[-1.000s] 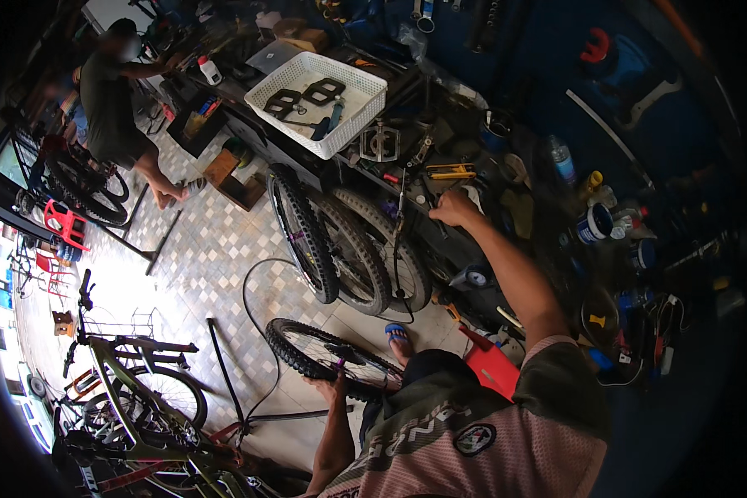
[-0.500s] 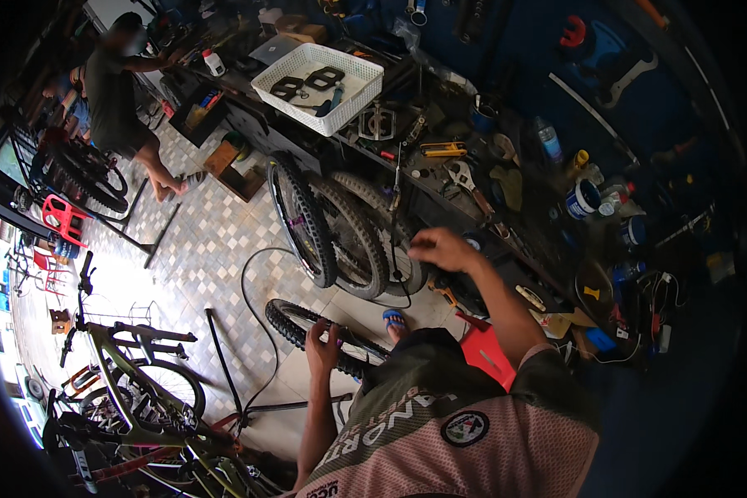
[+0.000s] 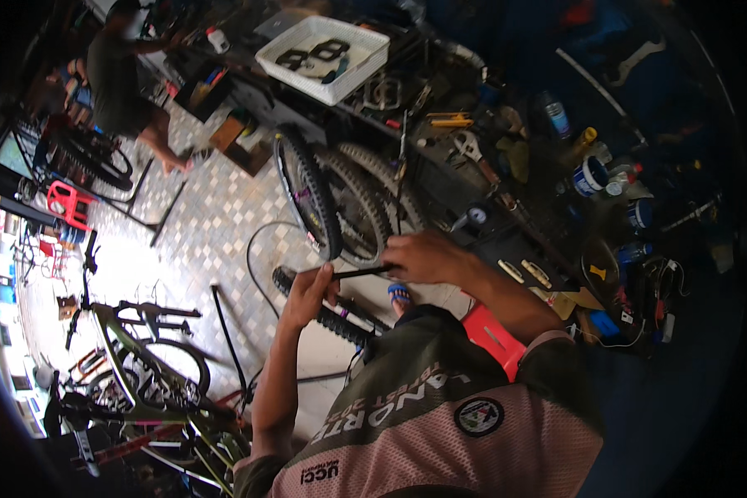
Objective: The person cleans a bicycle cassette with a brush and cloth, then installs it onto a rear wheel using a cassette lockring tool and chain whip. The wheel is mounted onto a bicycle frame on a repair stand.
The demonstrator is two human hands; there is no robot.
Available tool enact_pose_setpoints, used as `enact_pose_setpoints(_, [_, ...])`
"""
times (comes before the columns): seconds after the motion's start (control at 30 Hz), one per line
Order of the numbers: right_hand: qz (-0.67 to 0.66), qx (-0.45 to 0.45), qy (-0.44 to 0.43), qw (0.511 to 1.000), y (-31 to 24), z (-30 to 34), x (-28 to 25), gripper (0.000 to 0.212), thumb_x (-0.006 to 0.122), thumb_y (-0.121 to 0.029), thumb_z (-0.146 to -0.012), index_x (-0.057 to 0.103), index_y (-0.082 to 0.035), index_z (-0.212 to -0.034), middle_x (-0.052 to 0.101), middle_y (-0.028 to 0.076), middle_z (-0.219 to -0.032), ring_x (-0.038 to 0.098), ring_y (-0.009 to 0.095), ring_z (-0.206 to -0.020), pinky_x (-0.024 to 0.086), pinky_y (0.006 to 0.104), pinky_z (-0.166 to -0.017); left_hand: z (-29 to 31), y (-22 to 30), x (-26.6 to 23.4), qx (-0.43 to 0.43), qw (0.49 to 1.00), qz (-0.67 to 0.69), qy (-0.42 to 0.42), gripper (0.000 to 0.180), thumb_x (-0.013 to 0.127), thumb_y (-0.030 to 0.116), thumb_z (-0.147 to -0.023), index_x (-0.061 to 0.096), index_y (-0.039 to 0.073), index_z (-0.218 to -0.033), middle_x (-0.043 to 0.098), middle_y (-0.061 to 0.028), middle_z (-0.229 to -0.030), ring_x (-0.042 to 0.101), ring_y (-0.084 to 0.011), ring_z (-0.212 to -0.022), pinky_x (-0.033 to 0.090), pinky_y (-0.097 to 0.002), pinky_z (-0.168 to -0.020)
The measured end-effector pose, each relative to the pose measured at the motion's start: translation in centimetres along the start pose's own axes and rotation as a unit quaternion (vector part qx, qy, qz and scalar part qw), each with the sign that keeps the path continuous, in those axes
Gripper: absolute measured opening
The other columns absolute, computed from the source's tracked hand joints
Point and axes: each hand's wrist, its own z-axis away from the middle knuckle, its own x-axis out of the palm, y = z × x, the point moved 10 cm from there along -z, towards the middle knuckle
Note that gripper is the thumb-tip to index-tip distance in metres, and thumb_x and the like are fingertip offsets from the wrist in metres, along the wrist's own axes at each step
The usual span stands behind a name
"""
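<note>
A thin, dark, straight length like a hose or rod (image 3: 361,272) spans the space between my two hands. My left hand (image 3: 309,295) pinches its left end, thumb uppermost. Around the other end close the fingers of my right hand (image 3: 423,259), back of the hand up. Below them, a bicycle wheel with a knobby black tyre (image 3: 340,326) lies near my legs, partly covered by my left hand and shirt. Just beyond my right hand, a round dial gauge (image 3: 476,216) shows at the workbench edge. The dark piece is slightly blurred, so its exact kind is unclear.
Several knobby wheels (image 3: 311,199) lean against the workbench. On it are a white basket (image 3: 328,94) with pedals and an adjustable wrench (image 3: 477,156). A red stool (image 3: 494,339) is beside me. Bicycles (image 3: 133,398) stand at left; another person (image 3: 124,83) works at far left.
My right hand has come down and left, and now grips the dark piece. My left hand has risen from the wheel to hold its other end. The gauge has come into sight.
</note>
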Motion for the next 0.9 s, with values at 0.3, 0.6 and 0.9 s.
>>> enact_pose_setpoints(0.3, [0.089, -0.028, 0.136, 0.986, 4.3, -1.9, -11.4, 0.017, 0.077, -0.020, -0.083, 0.065, -0.013, -0.091, 0.059, 0.004, -0.092, 0.068, 0.026, -0.087, 0.057, 0.0408, -0.070, -7.9, 6.5, 1.8, 0.020, 0.998, 0.033, -0.041, 0.044, 0.058, 0.038, -0.108, 0.066, 0.002, -0.084, 0.062, -0.0017, -0.068, 0.060, -0.0109, -0.060, 0.049, -0.0269, -0.056])
enact_pose_setpoints(0.6, [0.069, -0.015, 0.285, 0.956, -2.3, -0.2, -4.5, 0.018, 0.077, -0.028, -0.086, 0.067, -0.016, -0.079, 0.058, 0.002, -0.082, 0.065, 0.022, -0.076, 0.055, 0.0376, -0.060, 0.0, -5.3, -2.2, -0.019, 0.990, 0.135, 0.041, 0.040, 0.061, 0.035, -0.106, 0.064, 0.002, -0.085, 0.059, -0.0031, -0.064, 0.056, -0.0127, -0.054, 0.045, -0.0265, -0.052])
enact_pose_setpoints(0.9, [0.192, 0.434, 0.365, 0.801, 27.4, 17.1, -8.8, 0.048, 0.076, -0.032, -0.092, 0.065, -0.015, -0.135, 0.064, 0.014, -0.123, 0.060, 0.036, -0.118, 0.052, 0.0471, -0.093, -1.9, -5.1, 0.4, 0.005, 0.985, 0.161, 0.056, 0.039, 0.058, 0.035, -0.108, 0.065, 0.000, -0.092, 0.061, -0.0033, -0.072, 0.058, -0.0124, -0.061, 0.049, -0.0272, -0.057])
